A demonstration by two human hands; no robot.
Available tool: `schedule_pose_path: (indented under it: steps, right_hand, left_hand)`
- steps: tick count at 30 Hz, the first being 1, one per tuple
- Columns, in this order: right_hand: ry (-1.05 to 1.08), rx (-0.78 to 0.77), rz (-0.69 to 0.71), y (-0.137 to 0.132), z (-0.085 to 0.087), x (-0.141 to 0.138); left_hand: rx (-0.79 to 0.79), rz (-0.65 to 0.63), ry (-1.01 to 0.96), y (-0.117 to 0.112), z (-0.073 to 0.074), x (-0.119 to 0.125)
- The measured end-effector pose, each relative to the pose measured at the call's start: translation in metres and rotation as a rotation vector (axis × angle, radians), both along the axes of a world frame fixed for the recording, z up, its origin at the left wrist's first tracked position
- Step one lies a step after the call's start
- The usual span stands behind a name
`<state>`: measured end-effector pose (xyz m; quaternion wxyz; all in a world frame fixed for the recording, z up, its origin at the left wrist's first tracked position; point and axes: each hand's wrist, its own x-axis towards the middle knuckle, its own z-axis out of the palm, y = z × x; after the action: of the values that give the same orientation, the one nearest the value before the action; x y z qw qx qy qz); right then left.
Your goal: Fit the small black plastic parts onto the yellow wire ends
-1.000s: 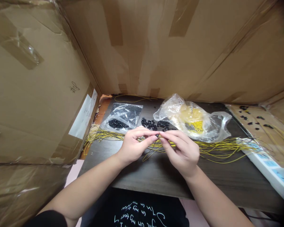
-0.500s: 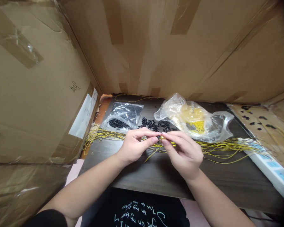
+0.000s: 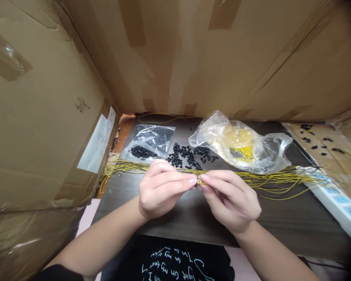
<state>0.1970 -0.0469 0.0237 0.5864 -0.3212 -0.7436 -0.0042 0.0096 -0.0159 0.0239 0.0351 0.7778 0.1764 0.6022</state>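
My left hand (image 3: 163, 189) and my right hand (image 3: 233, 199) meet fingertip to fingertip above the front of the dark table. Pinched in the right fingers is a small yellow piece (image 3: 201, 182). A bit of a small black part shows at the left fingertips, mostly covered by the fingers. Just behind the hands, a bundle of thin yellow wires (image 3: 269, 182) runs across the table. Loose black plastic parts (image 3: 190, 155) lie beyond the wires in a pile.
A clear bag of small black parts (image 3: 153, 136) lies at the back left. An open clear bag (image 3: 273, 150) with yellow pieces (image 3: 243, 153) sits back right. A white power strip (image 3: 337, 203) lies at the right. Cardboard walls (image 3: 175, 58) surround the table.
My left fingers have folded over the black part, which is now mostly covered. Both hands sit slightly lower in view, and the view has shifted a little.
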Motion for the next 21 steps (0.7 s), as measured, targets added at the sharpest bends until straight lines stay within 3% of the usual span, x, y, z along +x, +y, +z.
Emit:
schedule_pose_path:
  steps: [7, 21]
  right_hand:
    - [-0.030, -0.021, 0.030, -0.002, 0.004, 0.001]
    - [-0.011, -0.063, 0.069, -0.002, 0.004, 0.001]
  left_hand:
    - [0.054, 0.047, 0.074, 0.001, -0.010, -0.008]
    - [-0.117, -0.075, -0.001, -0.001, 0.007, 0.004]
